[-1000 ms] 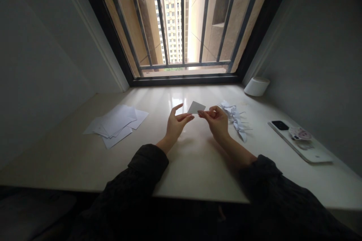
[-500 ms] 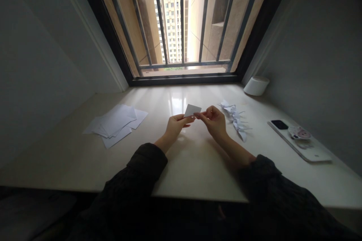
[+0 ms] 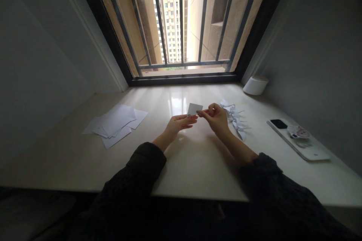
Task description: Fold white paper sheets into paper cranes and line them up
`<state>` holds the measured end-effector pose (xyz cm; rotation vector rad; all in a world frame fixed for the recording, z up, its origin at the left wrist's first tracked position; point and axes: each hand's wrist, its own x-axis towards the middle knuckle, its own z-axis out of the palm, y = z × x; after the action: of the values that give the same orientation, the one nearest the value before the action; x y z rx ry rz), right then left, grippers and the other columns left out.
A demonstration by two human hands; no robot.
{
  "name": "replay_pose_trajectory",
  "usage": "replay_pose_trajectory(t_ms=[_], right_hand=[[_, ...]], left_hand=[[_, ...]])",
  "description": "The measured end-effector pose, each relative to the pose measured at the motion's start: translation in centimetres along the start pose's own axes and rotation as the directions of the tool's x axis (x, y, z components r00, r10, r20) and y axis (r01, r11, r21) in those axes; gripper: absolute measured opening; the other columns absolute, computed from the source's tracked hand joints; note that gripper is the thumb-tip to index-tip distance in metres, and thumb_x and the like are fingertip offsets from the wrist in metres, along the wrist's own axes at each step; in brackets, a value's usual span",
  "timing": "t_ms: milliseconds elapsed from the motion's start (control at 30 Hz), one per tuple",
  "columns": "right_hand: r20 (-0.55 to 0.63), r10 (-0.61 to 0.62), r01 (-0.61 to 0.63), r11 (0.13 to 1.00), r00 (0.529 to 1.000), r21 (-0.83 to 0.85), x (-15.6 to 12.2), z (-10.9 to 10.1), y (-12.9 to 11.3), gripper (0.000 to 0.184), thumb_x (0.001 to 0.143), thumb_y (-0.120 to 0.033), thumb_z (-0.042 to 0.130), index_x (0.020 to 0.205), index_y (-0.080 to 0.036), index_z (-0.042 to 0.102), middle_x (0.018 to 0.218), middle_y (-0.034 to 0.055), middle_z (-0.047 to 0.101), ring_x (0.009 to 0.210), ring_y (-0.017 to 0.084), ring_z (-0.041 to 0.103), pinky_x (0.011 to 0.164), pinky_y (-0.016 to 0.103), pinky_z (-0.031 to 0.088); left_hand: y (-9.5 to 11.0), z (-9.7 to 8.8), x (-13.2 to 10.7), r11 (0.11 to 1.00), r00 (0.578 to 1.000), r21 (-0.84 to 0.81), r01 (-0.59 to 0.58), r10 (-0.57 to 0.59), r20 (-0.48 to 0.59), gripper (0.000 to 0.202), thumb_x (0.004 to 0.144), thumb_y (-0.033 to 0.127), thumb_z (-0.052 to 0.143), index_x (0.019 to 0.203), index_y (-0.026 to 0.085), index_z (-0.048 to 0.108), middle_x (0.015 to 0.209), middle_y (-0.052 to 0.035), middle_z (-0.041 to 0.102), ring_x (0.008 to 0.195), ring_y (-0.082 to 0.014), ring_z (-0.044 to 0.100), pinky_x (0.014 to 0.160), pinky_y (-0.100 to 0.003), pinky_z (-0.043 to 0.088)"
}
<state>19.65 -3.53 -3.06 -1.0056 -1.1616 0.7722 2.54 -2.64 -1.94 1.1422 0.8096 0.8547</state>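
A small square of folded white paper (image 3: 195,109) is held up over the tabletop, in front of the window. My right hand (image 3: 215,119) pinches its lower right corner between thumb and forefinger, the other fingers curled. At the lower left edge, the thumb of my left hand (image 3: 179,125) lies against the paper, with the fingers stretched out below it. The fingertips of both hands nearly meet under the square. Just right of my right hand lies a row of several folded paper cranes (image 3: 234,115), partly hidden by that hand.
Loose white paper sheets (image 3: 115,120) lie in an overlapping pile on the left of the pale tabletop (image 3: 192,173). A phone (image 3: 296,143) with a round cartoon grip is at the right. By the right wall stands a white cylindrical object (image 3: 256,85), below the barred window (image 3: 182,30).
The paper square has shifted slightly right and turned a little, so its edges sit straighter. My left fingers have straightened out beneath it, and my right hand has moved slightly right.
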Motion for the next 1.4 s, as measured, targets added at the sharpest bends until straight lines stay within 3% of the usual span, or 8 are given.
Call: replay_pose_trajectory(t_ms=[200, 367, 533, 800, 933, 1100, 1233, 1400], right_hand=[[-0.021, 0.015, -0.016, 0.999, 1.000, -0.033, 0.3, -0.2, 0.3, 0.044, 0.058, -0.044, 0.080, 0.068, -0.023, 0.043, 0.067, 0.0004, 0.069, 0.064, 0.020, 0.068, 0.064, 0.033, 0.054], [0.033, 0.003, -0.001, 0.998, 0.999, -0.069, 0.4, -0.1, 0.8, 0.038, 0.061, -0.039, 0.079, 0.071, -0.022, 0.046, 0.069, -0.0001, 0.068, 0.066, 0.018, 0.067, 0.068, 0.032, 0.052], [0.066, 0.006, -0.008, 0.999, 0.998, 0.034, 0.0, 0.5, 0.5, 0.041, 0.057, -0.040, 0.081, 0.074, -0.023, 0.047, 0.065, -0.0048, 0.061, 0.064, 0.014, 0.063, 0.066, 0.029, 0.052], [0.072, 0.158, -0.166, 0.977, 0.985, 0.133, -0.4, 0.9, 0.5, 0.050, 0.048, -0.041, 0.085, 0.072, -0.024, 0.045, 0.053, -0.0085, 0.057, 0.048, 0.012, 0.057, 0.052, 0.027, 0.050], [0.086, 0.178, -0.190, 0.968, 0.980, 0.162, -0.2, 0.7, 0.4, 0.051, 0.048, -0.045, 0.084, 0.073, -0.023, 0.045, 0.059, -0.0039, 0.066, 0.058, 0.018, 0.066, 0.062, 0.032, 0.054], [0.145, 0.197, -0.222, 0.957, 0.970, 0.186, 0.1, 0.5, 0.5, 0.046, 0.053, -0.046, 0.082, 0.073, -0.022, 0.048, 0.057, -0.0033, 0.066, 0.059, 0.019, 0.068, 0.070, 0.037, 0.055], [0.119, 0.136, -0.153, 0.978, 0.984, 0.142, 0.3, 0.5, 1.2, 0.039, 0.059, -0.045, 0.079, 0.078, -0.023, 0.052, 0.060, -0.0037, 0.065, 0.062, 0.018, 0.067, 0.072, 0.038, 0.054], [0.101, -0.037, 0.048, 0.992, 0.994, -0.114, 0.6, -0.1, 1.5, 0.024, 0.079, -0.040, 0.061, 0.095, -0.023, 0.062, 0.077, 0.0000, 0.065, 0.076, 0.018, 0.064, 0.077, 0.038, 0.051]], left_hand=[[0.4, -0.7, 0.1, 0.991, 0.995, 0.125, -0.043, 0.030, 0.098, 0.042, 0.069, 0.042, 0.074, 0.104, 0.020, 0.070, 0.119, -0.0136, 0.064, 0.104, -0.0248, 0.063, 0.088, -0.036, 0.044], [0.1, -0.8, 0.5, 0.956, 0.994, 0.289, -0.047, 0.072, -0.079, 0.036, 0.071, 0.047, 0.070, 0.091, 0.017, 0.073, 0.095, -0.0126, 0.073, 0.095, -0.0242, 0.066, 0.076, -0.032, 0.045], [-0.1, -0.5, 0.4, 0.959, 0.977, 0.273, -0.071, 0.122, -0.173, 0.032, 0.072, 0.046, 0.068, 0.085, 0.018, 0.074, 0.089, -0.0109, 0.073, 0.091, -0.0243, 0.067, 0.068, -0.030, 0.044], [-0.2, 0.0, 0.1, 0.936, 0.958, 0.328, -0.132, 0.206, -0.202, 0.030, 0.070, 0.047, 0.068, 0.078, 0.019, 0.074, 0.081, -0.0093, 0.074, 0.084, -0.0249, 0.068, 0.061, -0.029, 0.043], [-0.1, -0.1, 0.2, 0.946, 0.960, 0.307, -0.103, 0.176, -0.220, 0.033, 0.069, 0.049, 0.068, 0.078, 0.018, 0.074, 0.082, -0.0103, 0.074, 0.085, -0.0260, 0.068, 0.060, -0.029, 0.043], [-0.3, -0.2, 0.3, 0.956, 0.963, 0.285, -0.066, 0.136, -0.233, 0.032, 0.071, 0.048, 0.067, 0.079, 0.017, 0.074, 0.084, -0.0108, 0.074, 0.087, -0.0255, 0.068, 0.062, -0.028, 0.042], [-0.6, -0.1, 0.3, 0.950, 0.962, 0.302, -0.083, 0.156, -0.224, 0.031, 0.073, 0.047, 0.065, 0.079, 0.017, 0.073, 0.086, -0.0111, 0.073, 0.087, -0.0243, 0.068, 0.062, -0.028, 0.043], [-0.7, -0.4, 0.1, 0.856, 0.959, 0.489, -0.168, 0.257, -0.120, 0.031, 0.069, 0.048, 0.069, 0.080, 0.019, 0.073, 0.085, -0.0077, 0.073, 0.083, -0.0227, 0.066, 0.069, -0.030, 0.046]])
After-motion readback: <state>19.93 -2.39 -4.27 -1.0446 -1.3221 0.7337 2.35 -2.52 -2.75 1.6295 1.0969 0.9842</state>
